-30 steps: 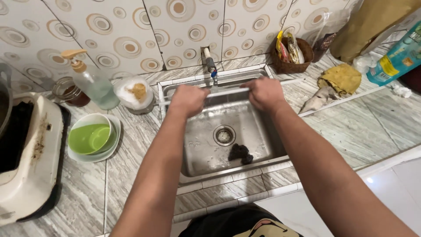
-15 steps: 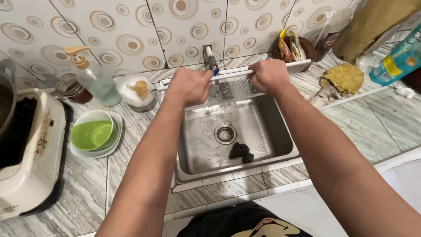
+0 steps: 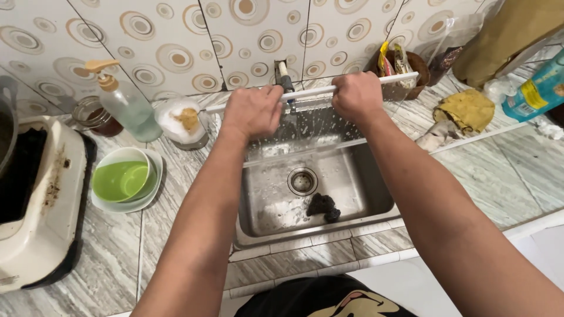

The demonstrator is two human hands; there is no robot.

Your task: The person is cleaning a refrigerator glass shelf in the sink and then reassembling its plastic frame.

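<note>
Both my hands hold a clear, wet shelf panel [image 3: 311, 126] with white trim by its upper white edge, tilted over the steel sink [image 3: 264, 217]. My left hand [image 3: 252, 111] is shut on the left part of that edge. My right hand [image 3: 355, 97] grips it further right. The tap [image 3: 284, 73] stands just behind the edge, between the hands. Through and below the panel I see the drain [image 3: 302, 181] and a dark scrub pad [image 3: 323, 206] lying on the sink floor.
Left of the sink stand a pump soap bottle [image 3: 126, 103], a glass jar [image 3: 97, 116], a covered white dish [image 3: 182, 120], a green bowl [image 3: 120, 181] on white plates and a stained white appliance [image 3: 35, 205]. To the right: brown basket [image 3: 405, 61], yellow cloth [image 3: 467, 108], blue bottle [image 3: 537, 91].
Both hands have raised the panel's upper edge up and back toward the tap and wall. The hands now sit higher over the sink's rear rim.
</note>
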